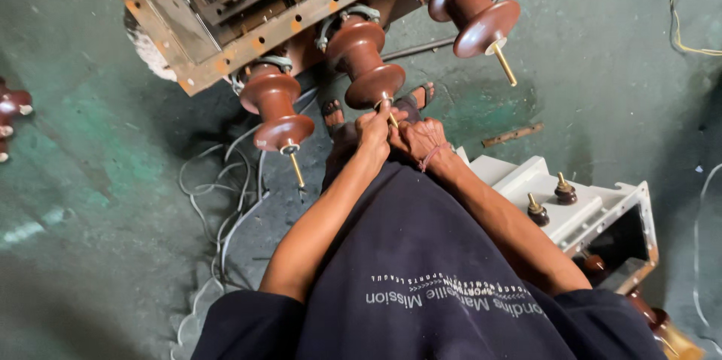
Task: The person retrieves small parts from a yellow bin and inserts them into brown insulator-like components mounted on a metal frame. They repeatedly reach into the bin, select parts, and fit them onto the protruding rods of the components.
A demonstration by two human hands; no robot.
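A rusty steel frame lies tipped on the green floor, so its three brown insulators jut out toward the person, each with a brass stud at the tip. Tipped this way, the studs come within arm's reach from above.

Both hands meet at the middle stud, which pokes out from the end of the middle insulator. The left hand is curled shut, its fingertips pinched on the stud just below the insulator's skirt. The right hand is also closed in a loose fist, pressed against the left one just right of the stud; whether it grips the stud itself or something small on it cannot be told, since the fingers hide the contact. A pink band circles the right wrist.

The left insulator and the right insulator hang free, untouched. White cables trail over the floor to the left. To the right, near the person, stands a white box with two small dark terminals on top. A sandalled foot shows under the frame.
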